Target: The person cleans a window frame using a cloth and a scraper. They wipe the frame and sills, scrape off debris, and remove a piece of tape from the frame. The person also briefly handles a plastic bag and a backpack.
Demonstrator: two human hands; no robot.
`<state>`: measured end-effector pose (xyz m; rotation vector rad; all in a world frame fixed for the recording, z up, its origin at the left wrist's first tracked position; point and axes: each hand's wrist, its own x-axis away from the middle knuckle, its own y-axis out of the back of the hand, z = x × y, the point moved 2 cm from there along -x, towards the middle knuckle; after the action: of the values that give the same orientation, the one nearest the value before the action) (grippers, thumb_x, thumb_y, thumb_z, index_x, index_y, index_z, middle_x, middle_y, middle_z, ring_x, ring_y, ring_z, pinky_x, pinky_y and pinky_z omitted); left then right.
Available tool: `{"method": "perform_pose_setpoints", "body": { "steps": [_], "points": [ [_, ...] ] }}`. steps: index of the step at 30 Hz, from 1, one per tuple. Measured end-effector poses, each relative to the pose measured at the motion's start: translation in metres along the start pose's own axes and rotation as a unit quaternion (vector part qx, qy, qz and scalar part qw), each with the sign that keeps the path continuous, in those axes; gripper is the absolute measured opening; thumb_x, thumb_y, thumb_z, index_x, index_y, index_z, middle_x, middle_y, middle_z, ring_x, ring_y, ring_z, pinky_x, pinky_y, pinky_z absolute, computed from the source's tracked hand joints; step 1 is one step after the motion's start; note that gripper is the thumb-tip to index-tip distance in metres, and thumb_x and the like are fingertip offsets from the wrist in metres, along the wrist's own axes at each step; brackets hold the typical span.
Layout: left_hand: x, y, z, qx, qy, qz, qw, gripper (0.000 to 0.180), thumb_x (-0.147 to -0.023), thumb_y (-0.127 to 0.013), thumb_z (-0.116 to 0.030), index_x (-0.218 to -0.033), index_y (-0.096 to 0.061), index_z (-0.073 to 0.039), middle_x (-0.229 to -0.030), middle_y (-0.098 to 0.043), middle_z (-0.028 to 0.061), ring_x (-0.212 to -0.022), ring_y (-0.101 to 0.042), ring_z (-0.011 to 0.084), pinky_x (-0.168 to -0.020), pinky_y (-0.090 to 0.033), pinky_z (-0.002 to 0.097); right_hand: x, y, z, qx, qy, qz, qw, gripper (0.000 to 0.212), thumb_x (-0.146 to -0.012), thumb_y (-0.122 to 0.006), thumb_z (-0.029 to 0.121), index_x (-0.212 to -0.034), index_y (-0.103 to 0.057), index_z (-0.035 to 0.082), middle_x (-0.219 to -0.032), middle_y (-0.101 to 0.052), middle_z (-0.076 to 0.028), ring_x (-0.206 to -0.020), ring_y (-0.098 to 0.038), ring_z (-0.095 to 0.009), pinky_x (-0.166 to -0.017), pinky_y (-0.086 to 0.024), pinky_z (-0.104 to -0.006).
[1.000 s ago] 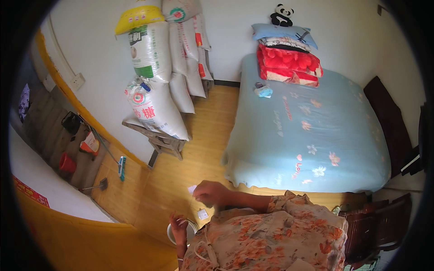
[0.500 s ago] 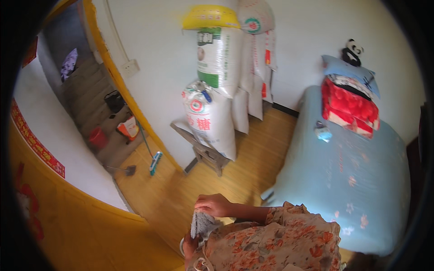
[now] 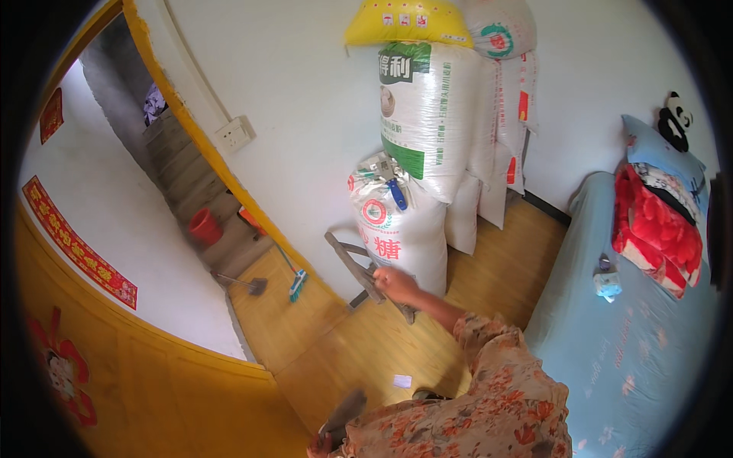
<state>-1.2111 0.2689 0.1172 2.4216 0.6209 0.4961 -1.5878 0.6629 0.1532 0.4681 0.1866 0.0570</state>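
My right hand (image 3: 395, 284) reaches out with its fingers curled closed; whatever they may hold is hidden. It appears in front of a wooden stool (image 3: 353, 263), and I cannot tell whether it touches it. Low in the view, my left hand (image 3: 327, 443) grips a grey cloth (image 3: 347, 412) that hangs partly blurred. Behind the stool stands a white woven sack (image 3: 408, 252), with a blue-handled scraper (image 3: 397, 195) lying on its top. Another white and green sack (image 3: 427, 114) rests above it.
A yellow bag (image 3: 408, 23) tops the sack pile. A bed (image 3: 580, 336) with a folded red blanket (image 3: 657, 221) stands at right. By the doorway are a blue brush (image 3: 298, 285), a dustpan (image 3: 256, 286) and a red bucket (image 3: 205, 227). A pale paper (image 3: 402, 381) lies on the floor.
My right hand has left the grey cloth and stretched forward toward the stool and sacks. My left hand keeps the cloth, lower down. The view has shifted left and closer to the sacks.
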Motion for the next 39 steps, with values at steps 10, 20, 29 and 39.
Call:
{"method": "perform_pose_setpoints", "body": {
  "steps": [10,20,29,39],
  "points": [
    [0.019,-0.029,-0.033,0.0,0.09,-0.054,0.994,0.027,-0.09,-0.069,-0.025,-0.105,-0.069,-0.003,-0.078,-0.069,0.016,-0.071,-0.063,0.0322,-0.065,-0.05,0.0432,-0.176,0.109,-0.042,0.241,0.003,-0.283,0.929,0.039,-0.083,-0.074,0.021,-0.118,-0.06,0.012,-0.115,-0.057,-0.013,-0.107,-0.057,-0.037,-0.085,-0.05,-0.0498],
    [0.064,-0.032,-0.024,0.024,0.142,-0.107,0.984,0.026,-0.091,-0.069,-0.025,-0.103,-0.069,-0.002,-0.076,-0.068,0.0146,-0.07,-0.063,0.0289,-0.064,-0.049,0.0418,-0.209,0.117,-0.05,0.334,-0.037,-0.278,0.9,0.062,-0.082,-0.075,0.017,-0.137,-0.048,0.013,-0.112,-0.061,-0.017,-0.107,-0.06,-0.037,-0.081,-0.054,-0.0503],
    [0.123,-0.021,0.007,0.067,0.163,-0.197,0.965,0.026,-0.091,-0.069,-0.025,-0.101,-0.07,-0.001,-0.075,-0.068,0.0133,-0.068,-0.062,0.0258,-0.063,-0.049,0.0406,0.057,-0.088,0.05,-0.547,0.01,0.132,0.827,0.034,-0.09,-0.073,0.016,-0.118,-0.055,0.008,-0.086,-0.048,0.006,-0.074,-0.046,-0.006,-0.063,-0.039,-0.0251],
    [0.203,-0.08,-0.038,0.241,0.167,-0.416,0.861,0.032,-0.095,-0.066,-0.03,-0.098,-0.07,0.002,-0.076,-0.069,0.0087,-0.07,-0.057,0.0128,-0.064,-0.048,0.035,0.219,-0.098,0.073,-0.371,-0.274,0.751,0.473,0.061,-0.09,-0.062,0.006,-0.147,-0.04,-0.001,-0.132,-0.058,-0.014,-0.113,-0.064,-0.024,-0.097,-0.053,-0.0359]
  ]
}}
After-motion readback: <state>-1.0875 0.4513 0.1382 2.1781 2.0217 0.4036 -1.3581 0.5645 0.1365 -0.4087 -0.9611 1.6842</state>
